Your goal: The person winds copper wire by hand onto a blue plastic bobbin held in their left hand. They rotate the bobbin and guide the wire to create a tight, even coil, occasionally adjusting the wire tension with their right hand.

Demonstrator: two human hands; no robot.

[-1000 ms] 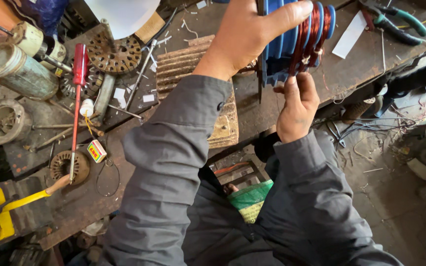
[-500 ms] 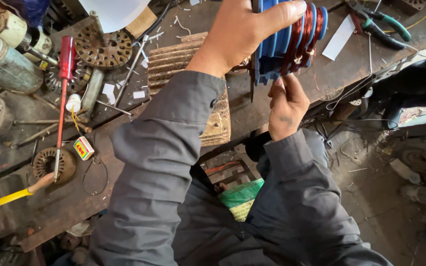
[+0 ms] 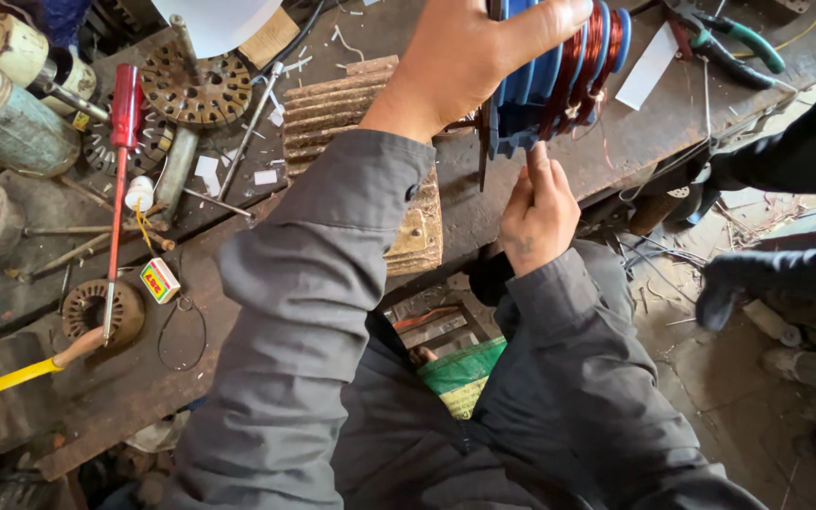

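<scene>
We held the blue winding former (image 3: 559, 80), its grooves filled with copper wire, above the far edge of the workbench (image 3: 521, 203). Our left hand (image 3: 469, 61) wrapped over its top, fingers closed on it. Our right hand (image 3: 535, 212) sat just beneath, fingertips pinched against its lower edge, so the former lay directly above that hand.

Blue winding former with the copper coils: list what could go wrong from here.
1. The blue winding former is gripped from above by the left hand alone; it could tip or slip.
2. The right hand fingers work at its underside near thin copper wire; turns could snag or slide off.
3. The bench edge is close; a drop could land on the floor.
</scene>
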